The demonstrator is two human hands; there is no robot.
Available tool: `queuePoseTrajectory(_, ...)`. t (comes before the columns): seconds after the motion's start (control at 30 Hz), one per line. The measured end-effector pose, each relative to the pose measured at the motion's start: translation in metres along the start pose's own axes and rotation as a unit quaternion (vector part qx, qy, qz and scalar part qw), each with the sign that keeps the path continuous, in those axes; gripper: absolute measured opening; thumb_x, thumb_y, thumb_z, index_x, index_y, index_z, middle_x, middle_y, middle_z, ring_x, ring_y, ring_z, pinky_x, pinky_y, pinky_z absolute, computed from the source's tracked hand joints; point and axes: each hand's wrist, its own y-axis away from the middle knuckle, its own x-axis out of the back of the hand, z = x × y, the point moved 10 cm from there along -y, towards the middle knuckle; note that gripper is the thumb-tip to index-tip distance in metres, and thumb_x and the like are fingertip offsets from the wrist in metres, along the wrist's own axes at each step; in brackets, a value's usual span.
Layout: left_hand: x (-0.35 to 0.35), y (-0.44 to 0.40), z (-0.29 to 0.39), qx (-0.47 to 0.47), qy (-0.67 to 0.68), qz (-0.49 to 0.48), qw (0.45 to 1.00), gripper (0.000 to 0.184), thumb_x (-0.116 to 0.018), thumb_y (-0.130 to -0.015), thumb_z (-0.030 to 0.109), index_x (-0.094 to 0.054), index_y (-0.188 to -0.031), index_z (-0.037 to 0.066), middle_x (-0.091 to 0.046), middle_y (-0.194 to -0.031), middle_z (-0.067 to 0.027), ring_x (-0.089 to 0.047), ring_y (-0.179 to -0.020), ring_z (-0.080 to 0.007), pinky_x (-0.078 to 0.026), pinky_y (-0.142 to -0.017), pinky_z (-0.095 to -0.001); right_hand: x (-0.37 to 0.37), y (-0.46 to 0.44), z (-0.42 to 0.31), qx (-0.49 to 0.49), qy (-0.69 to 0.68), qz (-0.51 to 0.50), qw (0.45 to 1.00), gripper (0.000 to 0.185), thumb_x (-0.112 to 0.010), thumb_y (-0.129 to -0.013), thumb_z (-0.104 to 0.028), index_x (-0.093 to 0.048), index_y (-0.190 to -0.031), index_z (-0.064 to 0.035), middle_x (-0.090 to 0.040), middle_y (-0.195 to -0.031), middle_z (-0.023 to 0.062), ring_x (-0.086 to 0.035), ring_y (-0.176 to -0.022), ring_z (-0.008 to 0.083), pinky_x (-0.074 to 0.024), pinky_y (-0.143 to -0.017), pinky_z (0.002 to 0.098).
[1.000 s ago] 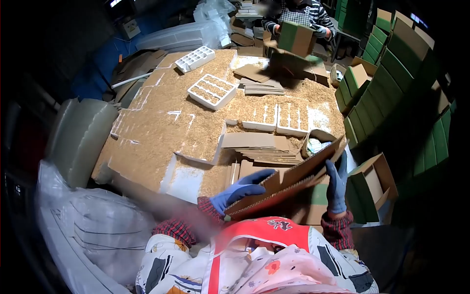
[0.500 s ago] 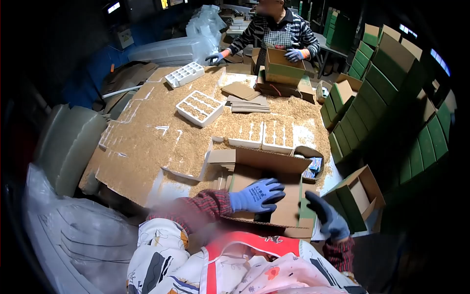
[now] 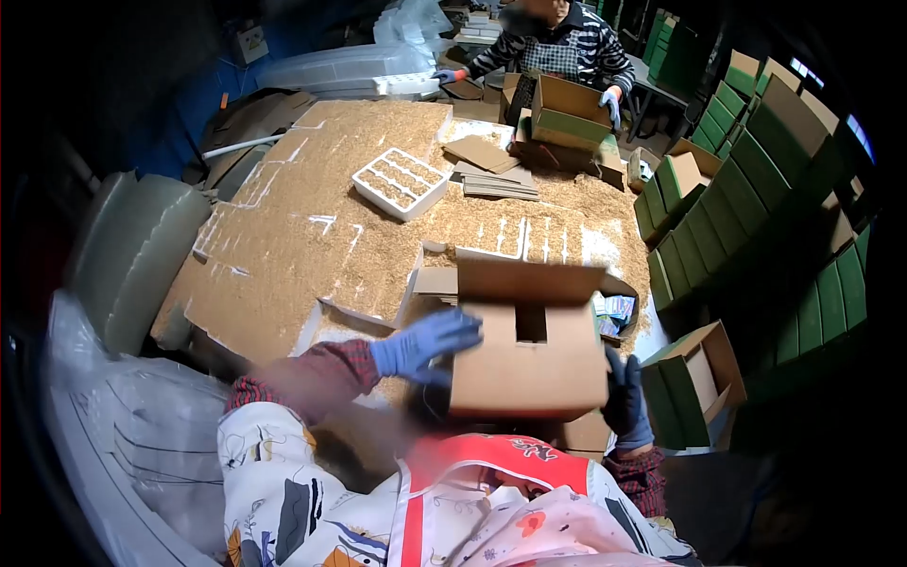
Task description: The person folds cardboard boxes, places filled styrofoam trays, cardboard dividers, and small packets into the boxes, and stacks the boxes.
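Note:
A brown cardboard box (image 3: 529, 373) stands in front of me, its far flap (image 3: 529, 275) raised. Brown panels lie across its top, leaving a dark rectangular gap near the far flap. My left hand (image 3: 425, 345), in a blue-grey glove, is at the box's left side with fingers stretched toward its edge. On the other side, my right hand (image 3: 626, 402) has its dark-gloved fingers extended upward along the box's right side. Whether either palm presses on the cardboard, I cannot tell.
Sawdust-like filling covers the table (image 3: 274, 217), where a white compartment tray (image 3: 402, 184) rests. Cardboard sheets (image 3: 496, 181) lie beyond the box. Green boxes (image 3: 732, 217) are stacked at right, one open box (image 3: 694, 383) nearer. Across the table, a co-worker (image 3: 567, 57) touches another box and a white tray (image 3: 408, 86).
My left hand has moved left from over the box's panels to its side. My right hand has come in against the right side. The co-worker's white tray has moved back off the filling.

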Motion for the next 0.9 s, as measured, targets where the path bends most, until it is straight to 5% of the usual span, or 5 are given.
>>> queuePoseTrajectory(0.1, -0.038, 0.015, -0.126, 0.276, 0.569, 0.273, 0.725, 0.065, -0.043, -0.095, 0.056, -0.048, -0.133, 0.004, -0.055, -0.128, -0.0133, -0.051, -0.118, -0.0226, -0.041, -0.102, -0.0382, -0.09, 0.015, -0.089, 0.122, -0.07, -0.161, 0.977, 0.093, -0.028, -0.087, -0.075, -0.013, -0.151, -0.0088, -0.032, -0.149, 0.0163, -0.033, -0.136, 0.0289, -0.0245, -0.113, 0.0411)
queuePoseTrajectory(0.23, -0.157, 0.042, -0.088, 0.467, 0.749, 0.193, 0.428, 0.058, -0.044, -0.098, 0.051, -0.052, -0.13, 0.004, -0.063, -0.116, -0.0098, -0.056, -0.108, -0.0173, -0.046, -0.09, -0.0325, -0.082, 0.0, -0.106, 0.225, 0.358, 0.057, 0.905, 0.067, -0.056, -0.089, -0.006, -0.024, -0.148, -0.0007, -0.037, -0.145, 0.016, -0.038, -0.131, 0.0192, -0.0353, -0.104, 0.0323)
queuePoseTrajectory(0.4, -0.039, 0.044, -0.129, 0.356, -0.047, 0.125, 0.925, 0.036, -0.058, -0.091, 0.034, -0.064, -0.11, 0.004, -0.069, -0.093, -0.0145, -0.066, -0.082, -0.0271, -0.05, -0.076, -0.0366, 0.067, -0.06, -0.015, 0.073, 0.59, 0.155, 0.789, 0.041, -0.057, -0.085, -0.017, -0.054, -0.122, 0.0004, -0.062, -0.108, 0.0249, -0.059, -0.1, 0.0408, -0.0477, -0.085, 0.0433)
queuePoseTrajectory(0.67, -0.01, 0.192, -0.352, 0.601, -0.286, 0.189, 0.722, 0.066, -0.041, -0.093, 0.052, -0.037, -0.142, 0.007, -0.04, -0.143, -0.0156, -0.032, -0.135, -0.0357, -0.018, -0.112, -0.0515, 0.045, -0.054, -0.023, 0.032, 0.617, 0.192, 0.762, 0.039, -0.058, -0.084, -0.016, -0.056, -0.121, -0.0018, -0.064, -0.107, 0.0211, -0.061, -0.098, 0.0371, -0.0482, -0.084, 0.0418)
queuePoseTrajectory(0.9, -0.083, 0.057, -0.305, 0.389, 0.13, 0.092, 0.907, 0.034, -0.052, -0.094, 0.027, -0.059, -0.125, 0.014, -0.063, -0.12, -0.0121, -0.059, -0.108, -0.0303, -0.04, -0.101, -0.0389, 0.022, -0.058, -0.027, 0.032, 0.611, 0.195, 0.767, 0.033, -0.056, -0.084, -0.011, -0.058, -0.116, -0.0022, -0.066, -0.102, 0.0151, -0.064, -0.092, 0.028, -0.0491, -0.081, 0.0367)
